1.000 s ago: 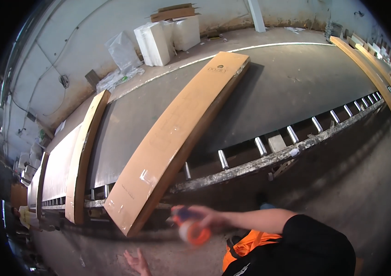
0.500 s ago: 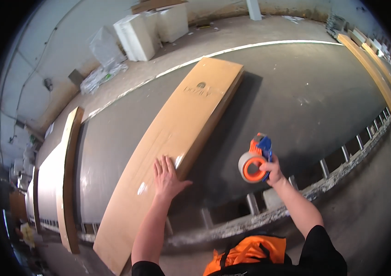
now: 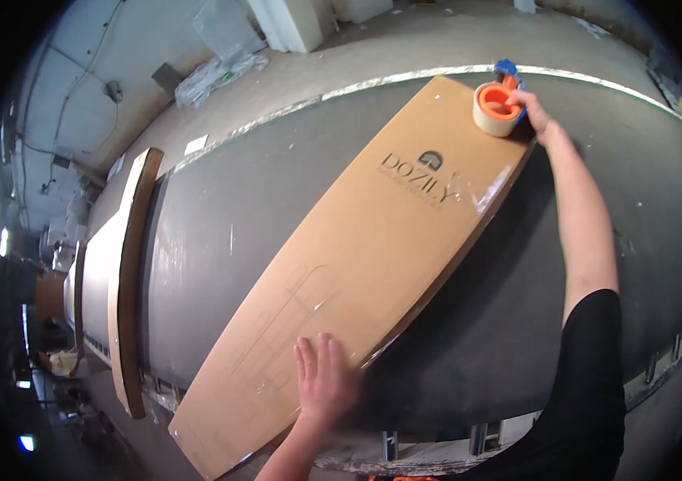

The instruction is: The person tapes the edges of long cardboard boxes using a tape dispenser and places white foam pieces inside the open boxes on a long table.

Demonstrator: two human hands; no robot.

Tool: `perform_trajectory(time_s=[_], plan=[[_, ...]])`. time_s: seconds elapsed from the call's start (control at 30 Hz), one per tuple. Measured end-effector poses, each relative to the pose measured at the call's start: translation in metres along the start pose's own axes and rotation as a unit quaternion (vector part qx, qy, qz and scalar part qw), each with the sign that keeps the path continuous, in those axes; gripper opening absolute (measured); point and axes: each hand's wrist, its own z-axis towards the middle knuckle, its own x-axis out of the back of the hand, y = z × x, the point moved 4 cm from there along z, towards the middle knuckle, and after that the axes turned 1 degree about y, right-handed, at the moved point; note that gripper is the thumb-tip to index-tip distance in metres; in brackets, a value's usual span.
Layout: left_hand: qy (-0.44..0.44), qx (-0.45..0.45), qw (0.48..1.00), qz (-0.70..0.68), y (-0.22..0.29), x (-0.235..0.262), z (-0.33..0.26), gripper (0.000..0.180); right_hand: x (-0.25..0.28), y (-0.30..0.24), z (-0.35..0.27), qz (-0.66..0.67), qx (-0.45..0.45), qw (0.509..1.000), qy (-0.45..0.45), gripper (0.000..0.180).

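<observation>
A long, flat cardboard box [image 3: 365, 248] lies slantwise across a dark conveyor belt, its printed top facing up. On the near part of that top rests my left hand [image 3: 326, 381], fingers stretched out and holding nothing; its edge is slightly blurred. At the box's far right corner my right hand [image 3: 529, 112] grips a tape dispenser [image 3: 500, 103], orange and blue with a wide roll of pale tape. The roll sits over the corner of the box; whether it touches the cardboard I cannot tell. Shiny strips of clear tape [image 3: 492, 192] show along the right edge.
Another cardboard box [image 3: 130, 272] lies on the conveyor belt [image 3: 205, 256] to the left, with a further one beyond it. White blocks [image 3: 289, 24] and crumpled plastic sheeting [image 3: 221, 76] are on the floor past the belt. Metal rollers [image 3: 478, 438] line the near edge.
My right hand has carried the tape dispenser forward from beside the box to its far right corner. My left hand stays flat on the box, and the view has shifted closer.
</observation>
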Motion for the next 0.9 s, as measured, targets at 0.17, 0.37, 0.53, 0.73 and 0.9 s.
perform_trajectory(time_s=[0.17, 0.37, 0.53, 0.73, 0.9], plan=[[0.013, 0.001, 1.000, -0.022, -0.003, 0.008, -0.002, 0.085, 0.021, 0.006, 0.001, -0.098, -0.047, 0.993, -0.037, 0.040], [-0.008, -0.037, 0.998, -0.057, -0.009, 0.008, -0.040, 0.085, 0.064, 0.036, -0.086, -0.123, -0.043, 0.991, 0.018, 0.036], [-0.010, -0.117, 0.992, -0.053, -0.018, 0.011, -0.109, 0.077, 0.082, 0.059, -0.243, -0.075, -0.031, 0.989, 0.121, 0.035], [0.010, -0.244, 0.966, -0.084, -0.031, 0.024, -0.212, 0.060, 0.104, 0.124, -0.489, 0.014, -0.027, 0.973, 0.228, 0.033], [0.027, -0.292, 0.953, -0.073, -0.075, 0.041, -0.281, 0.043, 0.033, 0.150, -0.613, 0.025, -0.052, 0.957, 0.285, 0.036]])
